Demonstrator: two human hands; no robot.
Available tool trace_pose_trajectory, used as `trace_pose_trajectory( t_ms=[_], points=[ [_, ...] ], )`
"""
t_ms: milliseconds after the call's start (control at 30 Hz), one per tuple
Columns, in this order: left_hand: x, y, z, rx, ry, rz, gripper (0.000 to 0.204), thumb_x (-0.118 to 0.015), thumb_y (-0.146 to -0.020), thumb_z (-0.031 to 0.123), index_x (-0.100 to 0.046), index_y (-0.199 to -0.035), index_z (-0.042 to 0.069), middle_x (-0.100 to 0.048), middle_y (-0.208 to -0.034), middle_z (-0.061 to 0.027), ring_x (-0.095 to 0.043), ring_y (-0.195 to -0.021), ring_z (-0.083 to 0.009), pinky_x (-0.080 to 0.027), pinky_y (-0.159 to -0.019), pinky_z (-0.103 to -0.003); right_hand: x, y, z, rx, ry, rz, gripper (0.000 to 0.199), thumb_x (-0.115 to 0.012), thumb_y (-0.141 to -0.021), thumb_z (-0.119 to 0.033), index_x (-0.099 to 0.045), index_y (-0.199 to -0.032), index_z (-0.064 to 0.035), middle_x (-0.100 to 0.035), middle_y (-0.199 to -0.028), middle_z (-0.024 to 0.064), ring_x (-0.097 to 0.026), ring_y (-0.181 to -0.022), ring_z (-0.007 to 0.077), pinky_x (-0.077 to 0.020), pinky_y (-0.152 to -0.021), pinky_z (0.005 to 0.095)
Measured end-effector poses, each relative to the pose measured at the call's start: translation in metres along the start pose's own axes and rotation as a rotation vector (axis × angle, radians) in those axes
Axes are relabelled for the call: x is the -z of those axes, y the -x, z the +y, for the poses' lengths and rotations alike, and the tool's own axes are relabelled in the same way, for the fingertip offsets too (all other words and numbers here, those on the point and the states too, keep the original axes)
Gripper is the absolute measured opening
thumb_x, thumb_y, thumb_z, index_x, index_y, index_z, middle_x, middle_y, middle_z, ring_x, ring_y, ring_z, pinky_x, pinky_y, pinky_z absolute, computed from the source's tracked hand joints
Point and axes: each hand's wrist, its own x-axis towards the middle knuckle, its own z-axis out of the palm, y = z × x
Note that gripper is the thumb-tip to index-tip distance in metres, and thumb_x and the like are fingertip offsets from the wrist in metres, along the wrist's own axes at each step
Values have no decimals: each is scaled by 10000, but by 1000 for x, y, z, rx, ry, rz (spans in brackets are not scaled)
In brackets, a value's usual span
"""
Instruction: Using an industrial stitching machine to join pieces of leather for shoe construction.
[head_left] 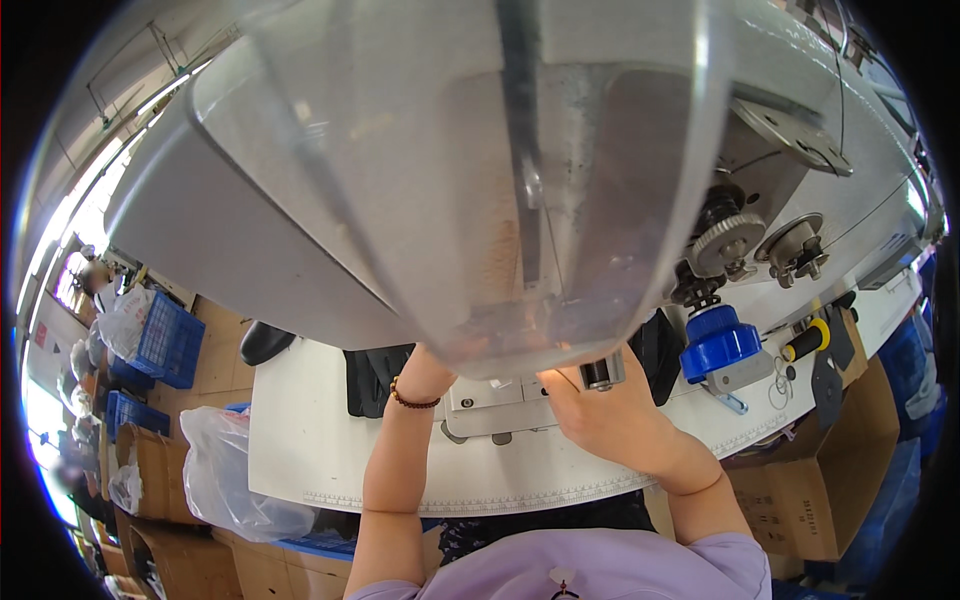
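Both hands, right hand (600, 415) and half-hidden left hand (425, 365), rest apart, flat on the metal plate (490, 410); grip unclear.

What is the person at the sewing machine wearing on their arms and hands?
Both forearms are bare, with no gloves on either hand. The left wrist carries a thin dark beaded bracelet. Short lilac sleeves cover the upper arms. The right hand shows no rings or watch.

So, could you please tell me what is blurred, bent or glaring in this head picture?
Head view: the sewing machine head looms close and soft, hiding the left hand; the white table edge curves from fisheye; daylight glares at the left rim; the right hand is sharp.
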Motion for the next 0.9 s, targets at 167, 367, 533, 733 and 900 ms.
trace_pose_trajectory(
  t_ms=[167,367,533,733,900],
  points=[
    [18,3,-5,-365,-928,-159,380,-530,-521,-62,-565,-882,48,-518,-742,-75,-514,-724,-241,-428,-650,-286,6,-2,16,-123,-346,269,218,-559,-598,-90,-537,-812,-59,-519,-830,86,-484,-778,247,-377,-731,369],
    [9,5,-7,-372,-973,-88,239,-548,-590,-57,-558,-817,19,-536,-663,-74,-547,-633,-197,-437,-593,-238,-4,0,34,-261,-720,94,254,-584,-580,-133,-551,-820,-56,-534,-795,123,-470,-780,319,-375,-679,358],
    [-8,11,11,441,245,153,57,-521,-718,33,-537,-687,-12,-513,-579,-28,-473,-501,-98,-372,-469,-188,-1,0,35,-344,-686,41,264,-597,-580,-174,-557,-815,-59,-537,-811,120,-476,-787,315,-369,-689,369],
    [-14,12,2,162,63,181,154,-479,-769,79,-527,-642,7,-490,-565,-4,-402,-465,-36,-289,-429,-151,5,-3,35,-345,-715,47,262,-608,-570,-198,-561,-788,-60,-540,-782,108,-478,-765,313,-363,-695,377],
    [-5,6,-12,212,13,203,111,-489,-754,53,-527,-662,5,-501,-576,-5,-410,-474,-40,-302,-436,-155,2,0,31,-200,-501,197,279,-612,-554,-179,-555,-805,-68,-525,-734,101,-482,-705,298,-386,-635,357]
  ],
)
